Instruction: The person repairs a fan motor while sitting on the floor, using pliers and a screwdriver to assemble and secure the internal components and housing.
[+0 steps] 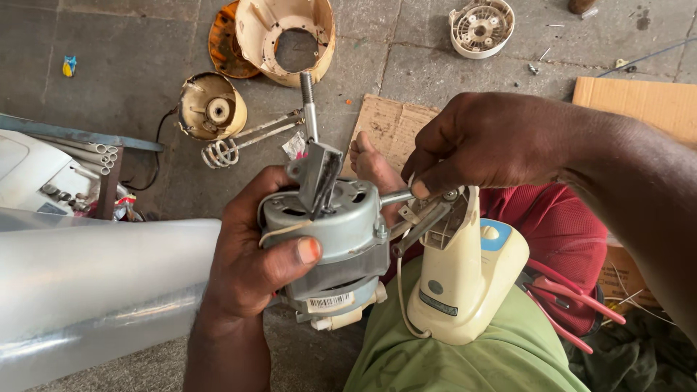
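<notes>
Left hand [247, 254] clasped motor [330, 232] over lap. Right hand [479, 141] pinched pin [398, 196] beside motor, above cream housing [465, 272]. Risk: pin slipping, housing sliding off knee, straining wire [401, 305].

Soft even daylight over my work, faint shadows, sharp centre, glare on blurred translucent fan blade [94, 283] at my left

Matt grey metal motor [330, 232], glossy cream plastic housing [465, 290]

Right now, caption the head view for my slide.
Left hand grips a grey fan motor; right hand works its linkage beside a cream housing.
</notes>
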